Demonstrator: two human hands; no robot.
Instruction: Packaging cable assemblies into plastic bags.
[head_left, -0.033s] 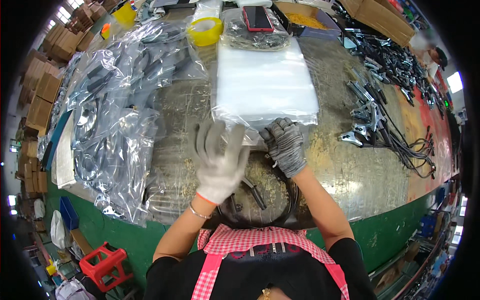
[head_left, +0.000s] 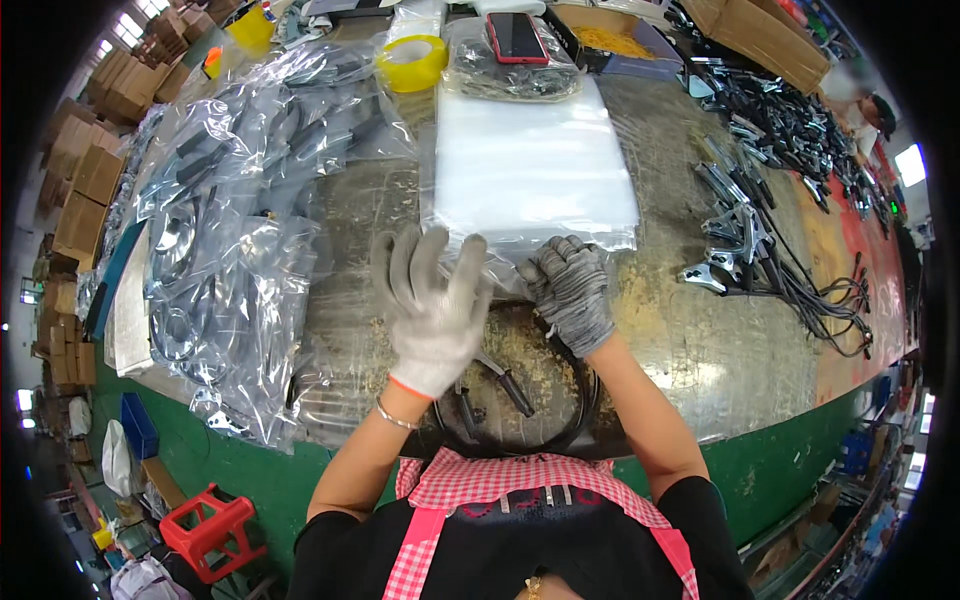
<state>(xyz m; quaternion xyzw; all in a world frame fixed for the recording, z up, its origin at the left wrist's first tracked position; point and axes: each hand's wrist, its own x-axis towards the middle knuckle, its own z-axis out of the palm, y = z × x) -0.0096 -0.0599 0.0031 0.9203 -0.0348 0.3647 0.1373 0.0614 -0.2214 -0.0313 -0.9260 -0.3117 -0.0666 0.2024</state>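
Fingers (head_left: 430, 262) of the left hand (head_left: 433, 328) are hovering spread and empty; those of the right hand (head_left: 573, 295) are resting curled by the bag stack (head_left: 530, 170), gripping what, I can't tell. One lever (head_left: 515, 393) is lying unbagged before the stack, bagged levers (head_left: 235, 280) to its left, loose levers (head_left: 738, 238) right.

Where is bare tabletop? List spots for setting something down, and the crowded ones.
The tabletop is barest between the right hand and the lever bundle, running up beside the bag stack. Narrower: between the bagged parts and the left hand. Crowded: the left side, the far-right lever pile, and the near edge, where the black cable loop lies.
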